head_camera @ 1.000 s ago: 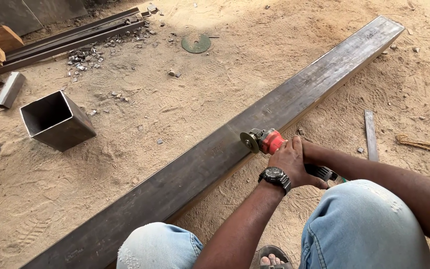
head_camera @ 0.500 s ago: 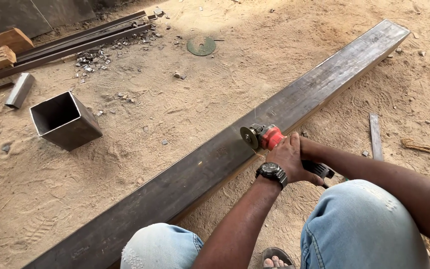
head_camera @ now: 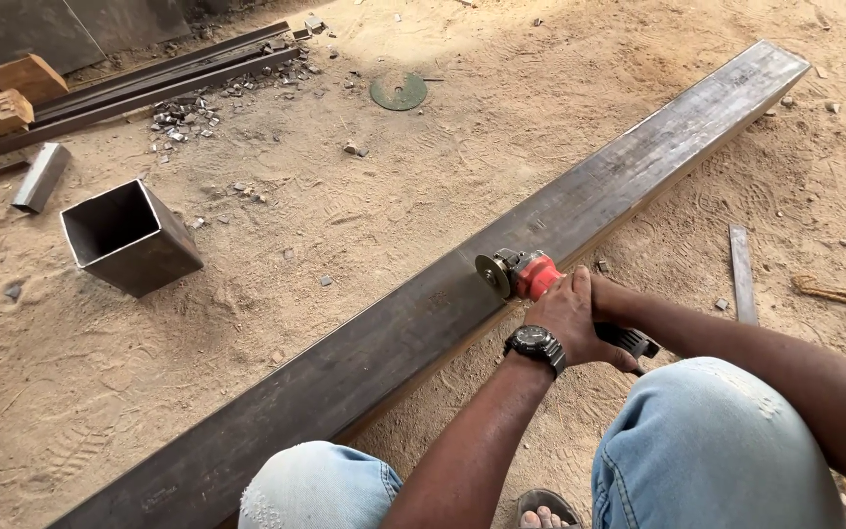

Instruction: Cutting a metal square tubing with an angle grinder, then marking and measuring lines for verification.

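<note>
- A red angle grinder [head_camera: 531, 275] is gripped in both hands over a long dark steel beam [head_camera: 423, 318], which lies diagonally on sandy ground [head_camera: 276, 216], from bottom left to top right.
- The left hand [head_camera: 572, 312], w/ a black wristwatch [head_camera: 536, 347] on the wrist, is closed over the grinder's body; the right hand [head_camera: 611, 299] is mostly hidden behind it, wrapped round the black rear handle [head_camera: 629, 340].
- The grinder's disc [head_camera: 493, 274] is seen at the beam's near edge, approx. mid-length; contact cannot be told.
- Blue-jeaned knees [head_camera: 707, 451] are seen at the bottom; a sandalled toe shows betw. them.
- Left of the beam, well apart: a short square steel tube [head_camera: 131, 238], open end up.
- A loose disc [head_camera: 399, 91] lies further back on the sand.
- Top left: long steel bars [head_camera: 149, 83], wood blocks [head_camera: 2, 98], metal scraps [head_camera: 188, 118].
- A thin flat strip [head_camera: 741, 274] lies right of the beam.
</note>
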